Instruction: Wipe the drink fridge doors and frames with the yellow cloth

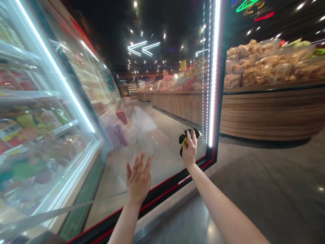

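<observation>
A large glass door (pixel 162 135) with a dark, red-edged frame stands swung open in front of me. Low on it, my left hand (pixel 139 179) is spread with the fingers apart, at or very near the glass; whether it touches I cannot tell. Further right, my right hand (pixel 190 149) is closed around a black and yellow cloth (pixel 183 139), which is bunched against the lower right of the glass. Part of the cloth is hidden behind my fingers.
On the left, a lit refrigerated cabinet (pixel 91 144) holds shelves of packaged goods (pixel 33 118), blurred. A bright light strip (pixel 214 74) runs up the door's right side. Beyond it stands a wood-panelled display counter (pixel 266 112) heaped with bagged food (pixel 269 64). The floor (pixel 266 179) is shiny grey.
</observation>
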A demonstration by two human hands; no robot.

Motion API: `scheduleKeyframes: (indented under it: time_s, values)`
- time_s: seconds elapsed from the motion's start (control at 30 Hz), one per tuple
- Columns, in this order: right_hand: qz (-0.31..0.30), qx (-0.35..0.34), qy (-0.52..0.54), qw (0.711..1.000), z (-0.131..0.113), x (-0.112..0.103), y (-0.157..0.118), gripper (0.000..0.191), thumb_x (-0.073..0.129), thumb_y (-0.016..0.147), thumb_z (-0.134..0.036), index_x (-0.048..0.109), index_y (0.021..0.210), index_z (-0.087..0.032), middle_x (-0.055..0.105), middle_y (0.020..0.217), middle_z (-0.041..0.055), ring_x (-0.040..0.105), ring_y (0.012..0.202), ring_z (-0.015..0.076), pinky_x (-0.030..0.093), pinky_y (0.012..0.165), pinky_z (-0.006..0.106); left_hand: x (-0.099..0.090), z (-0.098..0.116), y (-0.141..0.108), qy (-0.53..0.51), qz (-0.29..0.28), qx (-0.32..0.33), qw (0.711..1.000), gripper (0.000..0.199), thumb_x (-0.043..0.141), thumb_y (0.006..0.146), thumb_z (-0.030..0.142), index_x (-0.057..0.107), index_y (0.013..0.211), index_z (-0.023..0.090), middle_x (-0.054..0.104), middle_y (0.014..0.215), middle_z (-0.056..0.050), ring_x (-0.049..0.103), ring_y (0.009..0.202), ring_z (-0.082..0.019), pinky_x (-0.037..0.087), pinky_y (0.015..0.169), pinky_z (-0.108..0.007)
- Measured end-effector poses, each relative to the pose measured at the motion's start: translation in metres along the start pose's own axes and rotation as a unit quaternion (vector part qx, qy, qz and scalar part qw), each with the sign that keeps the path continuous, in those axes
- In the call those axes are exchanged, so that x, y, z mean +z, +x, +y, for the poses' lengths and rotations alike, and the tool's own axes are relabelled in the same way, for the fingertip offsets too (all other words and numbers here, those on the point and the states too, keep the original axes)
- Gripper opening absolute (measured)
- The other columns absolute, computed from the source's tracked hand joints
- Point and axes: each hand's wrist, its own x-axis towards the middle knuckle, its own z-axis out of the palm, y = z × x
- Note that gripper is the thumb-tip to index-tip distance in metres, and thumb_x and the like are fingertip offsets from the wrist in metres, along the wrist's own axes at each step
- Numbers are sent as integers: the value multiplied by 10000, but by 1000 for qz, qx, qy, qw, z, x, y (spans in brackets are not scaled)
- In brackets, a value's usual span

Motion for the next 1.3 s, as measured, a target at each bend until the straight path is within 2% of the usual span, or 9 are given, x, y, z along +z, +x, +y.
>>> scheduleKeyframes:
  time_s: [0.27,0.37,0.5,0.6,0.73,0.83,0.97,1.17,1.3]
  values:
    - [-142,-199,-58,968,-23,-5,-39,644,442,904,-31,630,1415,-374,527,1574,26,390,1514,249,363,1232,506,-13,-22,-14,3,3,-13,1000,853,538,927,91,162,1634,384,239,1688,-18,262,1566,-272,63,1314,-555]
    - [-97,-139,-47,984,-25,-1,-32,702,409,869,-3,611,1437,-361,497,1598,26,364,1527,254,373,1225,528,-22,-30,-18,10,-6,-15,1000,851,529,926,87,159,1636,372,215,1695,-21,257,1568,-281,69,1314,-561]
    - [-30,-53,-13,998,-73,21,-21,813,350,834,14,436,1578,-301,322,1698,61,252,1575,264,340,1234,565,-38,-41,-23,25,-16,-14,999,862,549,911,85,176,1641,352,208,1696,-28,241,1573,-274,59,1315,-547]
    - [-89,-122,-24,988,-103,29,-37,776,380,863,3,458,1566,-316,343,1690,56,255,1577,266,332,1236,544,-49,-49,-27,38,-13,-25,999,862,555,910,80,183,1640,351,207,1695,-37,235,1573,-277,60,1313,-553]
    - [-151,-234,-51,959,-91,19,-64,672,469,889,-19,634,1403,-420,555,1552,-5,431,1486,245,340,1228,483,-61,-65,-38,46,-24,-28,998,858,547,915,79,168,1637,344,201,1697,-49,234,1572,-293,73,1307,-571]
    - [-106,-192,-56,974,-87,19,-63,647,451,889,-35,654,1390,-390,567,1539,19,446,1469,264,359,1207,498,-70,-79,-49,60,-22,-38,997,860,538,908,62,171,1627,358,212,1695,-45,246,1567,-304,93,1302,-589]
    - [-56,-110,-29,992,-134,38,-63,740,389,869,-32,519,1524,-351,413,1653,34,330,1535,285,369,1191,544,-82,-97,-62,77,-12,-63,995,872,550,901,53,177,1610,396,219,1696,-39,257,1563,-314,113,1294,-615]
    - [-183,-278,-20,943,-151,41,-108,643,484,926,-63,617,1410,-465,596,1512,-23,479,1439,250,316,1218,485,-92,-119,-82,72,-7,-103,992,869,574,886,58,232,1606,405,159,1708,-21,229,1573,-322,86,1296,-610]
    - [-158,-232,-18,960,-144,37,-106,593,468,924,-62,684,1348,-417,614,1490,6,478,1439,256,332,1214,482,-101,-130,-93,77,0,-113,991,852,582,882,62,278,1605,393,150,1709,-18,203,1580,-301,84,1307,-571]
